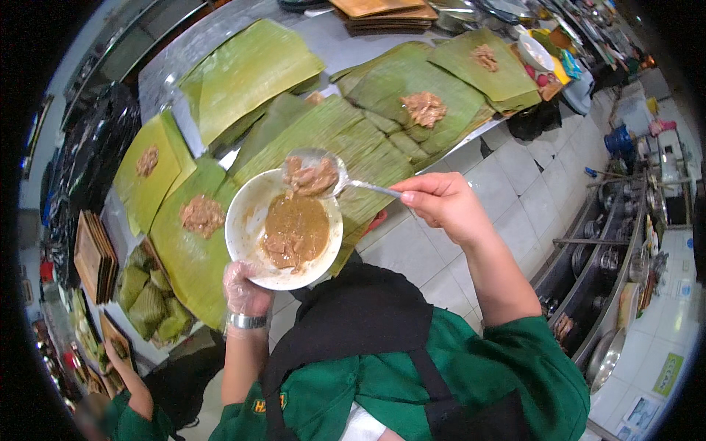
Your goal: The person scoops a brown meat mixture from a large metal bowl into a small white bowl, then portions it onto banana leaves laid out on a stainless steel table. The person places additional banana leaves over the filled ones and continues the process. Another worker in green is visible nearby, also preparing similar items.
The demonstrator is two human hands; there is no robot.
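My left hand (245, 292), in a thin clear glove with a metal watch at the wrist, holds a white bowl (243, 220) from below; brown gravy with meat chunks fills it. My right hand (440, 202) grips the handle of a metal spoon (312, 175) loaded with meat pieces, held over the bowl's far rim. Banana leaves (346, 136) lie spread on the steel counter beyond the bowl. One leaf (193, 250) just left of the bowl carries a meat portion (201, 214), and further portions (424, 108) sit on other leaves.
Folded leaf parcels (151, 301) are piled at the left by stacked brown trays (94, 257). Another person's hand (118, 360) reaches in at the lower left. More trays (386, 13) and dishes stand at the counter's far end. White tiled floor and metal racks (610, 250) lie right.
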